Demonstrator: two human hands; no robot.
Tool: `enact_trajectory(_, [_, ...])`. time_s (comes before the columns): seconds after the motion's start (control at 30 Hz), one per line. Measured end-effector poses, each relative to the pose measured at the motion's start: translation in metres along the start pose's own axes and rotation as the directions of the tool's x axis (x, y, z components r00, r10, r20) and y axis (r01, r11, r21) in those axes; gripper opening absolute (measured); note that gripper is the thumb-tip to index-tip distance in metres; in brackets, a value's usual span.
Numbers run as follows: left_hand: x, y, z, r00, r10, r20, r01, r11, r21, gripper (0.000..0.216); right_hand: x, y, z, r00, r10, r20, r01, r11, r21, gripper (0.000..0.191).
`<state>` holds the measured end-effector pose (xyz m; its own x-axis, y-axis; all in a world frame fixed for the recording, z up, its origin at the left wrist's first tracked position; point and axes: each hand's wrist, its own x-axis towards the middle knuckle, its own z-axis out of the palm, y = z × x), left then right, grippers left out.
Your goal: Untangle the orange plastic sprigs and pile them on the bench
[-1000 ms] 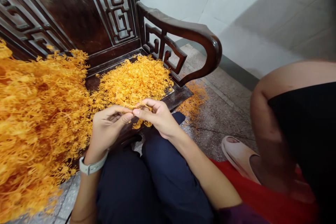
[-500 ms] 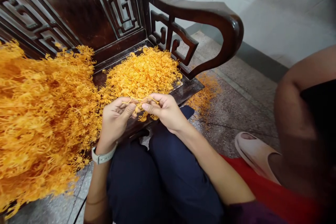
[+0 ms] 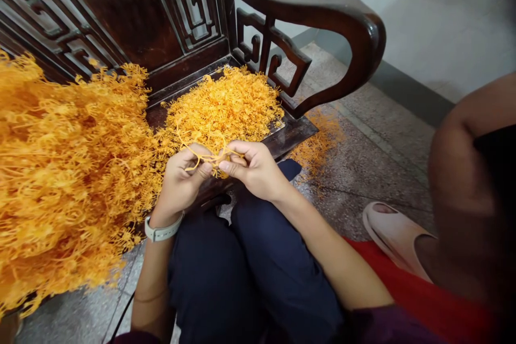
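Observation:
Between the fingertips of both hands is a thin, branching orange plastic strand piece (image 3: pixel 213 159), with curly ends sticking up and out to the left. My left hand (image 3: pixel 186 174), a pale watch band on its wrist, pinches the piece's left side. My right hand (image 3: pixel 256 169) pinches the right side, thumb against index finger. The two thumbs are nearly touching. Just beyond my hands, a heap of small orange curly pieces (image 3: pixel 226 105) lies on the dark wooden bench seat (image 3: pixel 296 134). A much bigger pile of orange stranded pieces (image 3: pixel 68 172) rises at the left.
The bench's carved armrest (image 3: pixel 314 2) curves out at the right, its lattice back (image 3: pixel 121 21) behind. Orange scraps (image 3: pixel 318 137) litter the floor below. Another person's bent leg (image 3: pixel 459 183) and a beige slipper (image 3: pixel 397 236) are at the right, beside red cloth (image 3: pixel 387 274).
The strand piece between my fingers has shifted, and its curly ends now stand higher above my left hand. My pinching hands stay close together. The whole view has moved slightly.

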<state>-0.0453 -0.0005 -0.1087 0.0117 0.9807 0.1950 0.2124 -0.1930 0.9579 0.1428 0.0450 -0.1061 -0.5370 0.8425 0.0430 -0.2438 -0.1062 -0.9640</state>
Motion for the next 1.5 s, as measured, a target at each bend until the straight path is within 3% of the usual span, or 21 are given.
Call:
enact_trajectory(0.23, [-0.004, -0.009, 0.000, 0.996, -0.083, -0.010, 0.079, 0.972, -0.220, 0.024, 0.003, 0.007, -0.002, 0.990, -0.002, 0.140, -0.006, 0.998, 0.054, 0.034])
enact_trajectory(0.57, [0.000, -0.003, 0.004, 0.987, -0.142, 0.074, 0.158, 0.933, -0.324, 0.030, 0.003, 0.010, -0.002, 0.977, 0.064, 0.204, -0.117, 0.959, 0.257, 0.038])
enact_trajectory(0.7, [0.000, -0.003, 0.006, 0.988, -0.139, 0.067, 0.154, 0.914, -0.375, 0.033, 0.004, 0.008, -0.002, 0.971, 0.087, 0.223, -0.143, 0.957, 0.253, 0.037])
enact_trajectory(0.87, [-0.002, -0.006, 0.003, 0.996, -0.077, 0.045, 0.088, 0.944, -0.319, 0.022, 0.002, 0.007, -0.001, 0.978, 0.045, 0.203, -0.074, 0.988, 0.138, 0.033])
enact_trajectory(1.03, [0.002, 0.000, 0.003, 0.998, 0.015, 0.063, -0.021, 0.995, 0.093, 0.017, -0.001, 0.012, -0.002, 0.999, -0.022, 0.032, 0.022, 1.000, -0.002, 0.025])
enact_trajectory(1.13, [0.002, 0.004, 0.005, 0.999, 0.014, 0.048, -0.024, 0.976, 0.215, 0.019, -0.003, 0.014, -0.004, 0.999, -0.046, -0.017, 0.043, 0.987, -0.157, 0.018])
enact_trajectory(1.23, [0.000, 0.005, 0.004, 0.996, -0.008, 0.092, -0.017, 0.966, 0.259, 0.019, -0.004, 0.010, -0.003, 0.991, -0.115, -0.074, 0.079, 0.923, -0.377, 0.015])
enact_trajectory(1.33, [0.001, 0.004, 0.004, 0.996, 0.016, 0.083, -0.039, 0.958, 0.285, 0.018, -0.006, 0.003, -0.002, 0.978, -0.206, -0.043, 0.148, 0.817, -0.558, 0.011])
enact_trajectory(1.4, [0.002, 0.002, 0.003, 0.998, 0.020, 0.054, -0.034, 0.960, 0.277, 0.017, -0.007, 0.000, -0.001, 0.970, -0.243, 0.004, 0.195, 0.767, -0.611, 0.011])
enact_trajectory(1.5, [0.002, 0.001, 0.002, 0.999, 0.047, 0.028, -0.052, 0.973, 0.224, 0.016, -0.009, -0.001, 0.000, 0.968, -0.250, 0.025, 0.214, 0.765, -0.608, 0.012])
